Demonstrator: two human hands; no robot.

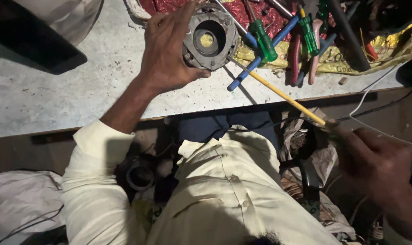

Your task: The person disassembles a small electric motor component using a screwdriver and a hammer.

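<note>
The left hand [167,50] is clamped over the rim of a round grey metal housing with a hollow centre [210,40], fingers curled round its left edge and pinning it to the pale speckled worktop [56,90], close to the front edge. The right hand [381,170], low and blurred off the bench, is closed around the grip of a long yellow-shafted tool [283,96], whose tip meets the housing's lower right rim. This looks like a prying or loosening step: one hand steadies, the other levers. The next move, I'd judge, calls for a firm hold on the housing and a careful push along the shaft so the tip doesn't skid off the rim.

Just right of the housing it's crowded: a green-handled screwdriver [264,41], a blue-handled one [260,54] lying across the yellow shaft's path, pink-handled pliers [315,59], all on a red and gold cloth [378,54]. That blue handle sits close to the working line and could catch the shaft. A white wire [374,90] trails off the bench edge near the right hand.
</note>
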